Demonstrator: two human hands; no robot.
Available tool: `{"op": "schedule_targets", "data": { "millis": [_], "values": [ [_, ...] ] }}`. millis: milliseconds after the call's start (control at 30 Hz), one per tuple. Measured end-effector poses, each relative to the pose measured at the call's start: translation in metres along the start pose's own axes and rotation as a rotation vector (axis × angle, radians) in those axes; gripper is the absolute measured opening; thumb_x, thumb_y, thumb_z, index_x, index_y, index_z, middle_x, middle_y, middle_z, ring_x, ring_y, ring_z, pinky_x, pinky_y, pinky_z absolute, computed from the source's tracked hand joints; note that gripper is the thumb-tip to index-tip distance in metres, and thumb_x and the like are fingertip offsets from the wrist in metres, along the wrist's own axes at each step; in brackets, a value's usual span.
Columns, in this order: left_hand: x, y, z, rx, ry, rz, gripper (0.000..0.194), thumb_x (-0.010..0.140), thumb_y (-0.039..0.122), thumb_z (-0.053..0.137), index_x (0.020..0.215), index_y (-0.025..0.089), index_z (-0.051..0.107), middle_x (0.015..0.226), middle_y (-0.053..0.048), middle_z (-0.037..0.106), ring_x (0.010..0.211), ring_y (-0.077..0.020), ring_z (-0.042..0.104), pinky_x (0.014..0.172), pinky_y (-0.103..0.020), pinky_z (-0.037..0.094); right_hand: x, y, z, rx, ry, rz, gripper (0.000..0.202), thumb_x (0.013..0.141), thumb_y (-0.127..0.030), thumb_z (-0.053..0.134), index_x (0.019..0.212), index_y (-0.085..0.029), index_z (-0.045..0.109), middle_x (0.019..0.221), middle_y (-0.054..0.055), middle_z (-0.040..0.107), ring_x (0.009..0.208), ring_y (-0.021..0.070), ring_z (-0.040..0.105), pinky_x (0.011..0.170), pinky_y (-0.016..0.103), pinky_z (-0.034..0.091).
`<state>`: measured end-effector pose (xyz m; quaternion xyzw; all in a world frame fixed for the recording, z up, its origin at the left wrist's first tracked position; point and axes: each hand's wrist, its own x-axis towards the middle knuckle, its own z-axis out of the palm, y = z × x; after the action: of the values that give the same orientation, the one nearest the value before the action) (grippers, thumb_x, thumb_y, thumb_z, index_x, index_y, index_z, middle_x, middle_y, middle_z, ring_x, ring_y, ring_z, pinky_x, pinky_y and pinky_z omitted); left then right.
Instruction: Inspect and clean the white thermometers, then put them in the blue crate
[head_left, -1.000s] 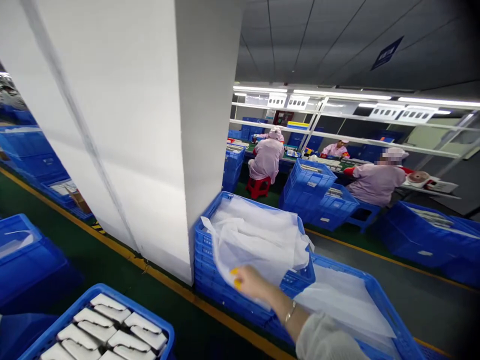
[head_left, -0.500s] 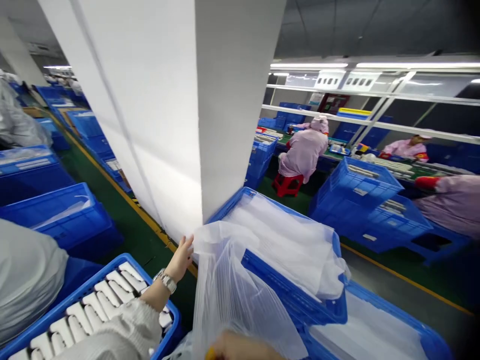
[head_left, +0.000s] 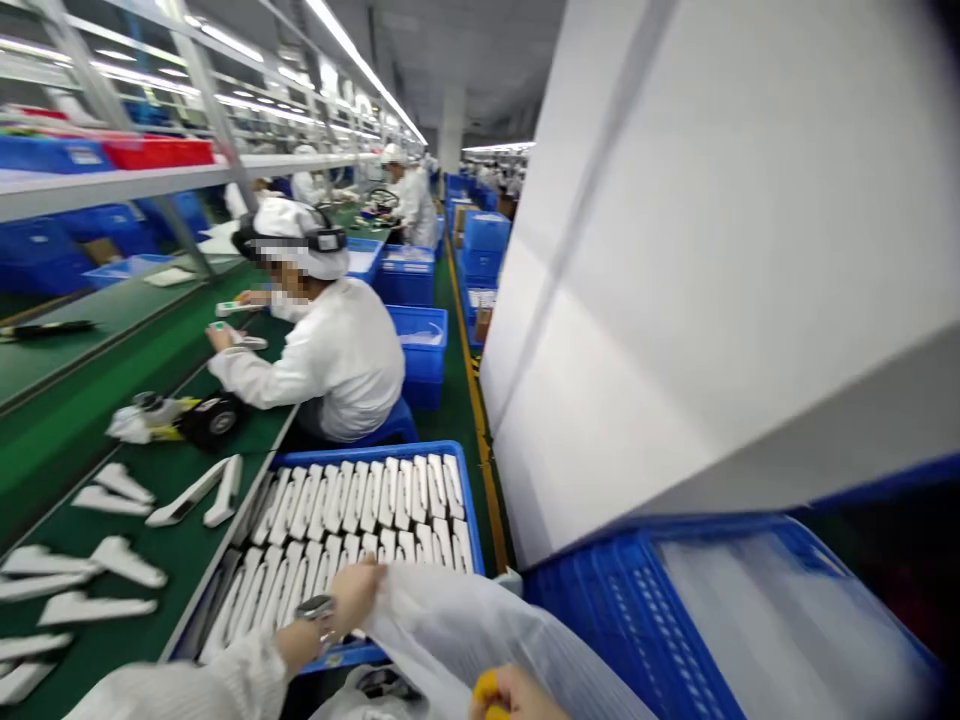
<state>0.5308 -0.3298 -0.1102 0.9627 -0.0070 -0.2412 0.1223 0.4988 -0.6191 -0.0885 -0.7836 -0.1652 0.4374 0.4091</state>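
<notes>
My left hand, with a metal watch at the wrist, pinches the edge of a translucent white plastic sheet. The sheet hangs in folds between my hands, above the near end of a blue crate filled with rows of white plastic casings. At the bottom edge my right hand is partly cut off and blurred, its fingers curled around a rounded yellow object whose kind I cannot make out. More white film lies in a blue basket on the right.
Loose white casings and a black-and-yellow device lie on the green workbench at left. A seated co-worker handles white parts there. A large white pillar stands right of the aisle; blue crates line it.
My view has swung left, from the pillar and stacked film to the workbench. My left hand, earlier reaching open beside the sheet, now grips its edge. The sheet has come over toward the casings crate.
</notes>
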Motion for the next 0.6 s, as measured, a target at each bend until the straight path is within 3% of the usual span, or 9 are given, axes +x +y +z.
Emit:
{"op": "schedule_targets", "data": {
  "millis": [100,200,267,333,400,467,533,600],
  "values": [
    [-0.044,-0.103,0.009,0.022,0.185,-0.429,0.038,0.089,0.033,0.051,0.123,0.017,0.048,0.124,-0.011,0.052,0.1,-0.0214,0.057,0.084,-0.042,0.05,0.061,-0.016,0.005,-0.204,0.027,-0.056,0.022,0.08,-0.023,0.051,0.087,-0.015,0.07,0.081,0.005,0.071,0.081,0.0204,0.062,0.072,0.028,0.041],
    [-0.061,-0.152,0.023,0.025,0.234,-0.685,0.038,0.088,0.032,0.053,0.122,0.016,0.049,0.123,-0.01,0.053,0.103,-0.022,0.056,0.086,-0.043,0.049,0.122,-0.031,0.017,-0.334,-0.015,-0.1,0.018,0.083,-0.028,0.057,0.092,-0.016,0.067,0.085,0.004,0.069,0.083,0.0193,0.062,0.079,0.035,0.045],
    [-0.058,-0.161,0.033,0.018,0.234,-0.794,0.04,0.085,0.031,0.058,0.119,0.014,0.051,0.121,-0.012,0.054,0.101,-0.0234,0.057,0.084,-0.043,0.049,0.157,-0.039,0.021,-0.389,-0.059,-0.107,0.021,0.085,-0.034,0.059,0.091,-0.015,0.065,0.085,0.002,0.067,0.081,0.0177,0.063,0.079,0.037,0.048],
    [-0.049,-0.161,0.038,0.024,0.28,-0.829,0.049,0.085,0.032,0.055,0.127,0.009,0.046,0.132,-0.021,0.045,0.111,-0.0304,0.052,0.086,-0.047,0.046,0.186,-0.043,0.021,-0.421,-0.092,-0.117,0.023,0.086,-0.036,0.058,0.091,-0.015,0.064,0.086,0.002,0.067,0.08,0.0172,0.063,0.078,0.038,0.05],
    [-0.035,-0.157,0.042,0.043,0.361,-0.757,0.057,0.088,0.032,0.044,0.138,0.007,0.034,0.145,-0.025,0.027,0.127,-0.0355,0.038,0.097,-0.05,0.037,0.212,-0.044,0.018,-0.429,-0.108,-0.143,0.022,0.085,-0.035,0.06,0.093,-0.015,0.064,0.093,0.003,0.067,0.087,0.0183,0.063,0.082,0.04,0.05],
    [-0.015,-0.157,0.047,0.056,0.418,-0.607,0.057,0.09,0.033,0.038,0.143,0.017,0.028,0.152,-0.016,0.018,0.136,-0.0311,0.025,0.108,-0.048,0.023,0.236,-0.041,0.014,-0.431,-0.075,-0.157,0.022,0.085,-0.034,0.061,0.095,-0.015,0.064,0.106,0.005,0.065,0.1,0.0205,0.06,0.09,0.044,0.046],
    [0.007,-0.167,0.054,0.045,0.436,-0.5,0.056,0.088,0.033,0.042,0.142,0.028,0.03,0.152,-0.007,0.023,0.135,-0.0286,0.027,0.11,-0.049,0.017,0.256,-0.032,0.008,-0.441,0.022,-0.112,0.022,0.086,-0.035,0.059,0.096,-0.016,0.064,0.117,0.007,0.061,0.11,0.0221,0.055,0.097,0.047,0.041],
    [0.026,-0.189,0.063,0.012,0.441,-0.522,0.058,0.085,0.031,0.049,0.14,0.027,0.034,0.146,-0.012,0.035,0.127,-0.0334,0.038,0.105,-0.059,0.02,0.271,-0.017,0.0,-0.457,0.151,-0.004,0.022,0.088,-0.034,0.055,0.098,-0.016,0.063,0.117,0.007,0.06,0.111,0.0228,0.054,0.097,0.048,0.04]
  ]
}}
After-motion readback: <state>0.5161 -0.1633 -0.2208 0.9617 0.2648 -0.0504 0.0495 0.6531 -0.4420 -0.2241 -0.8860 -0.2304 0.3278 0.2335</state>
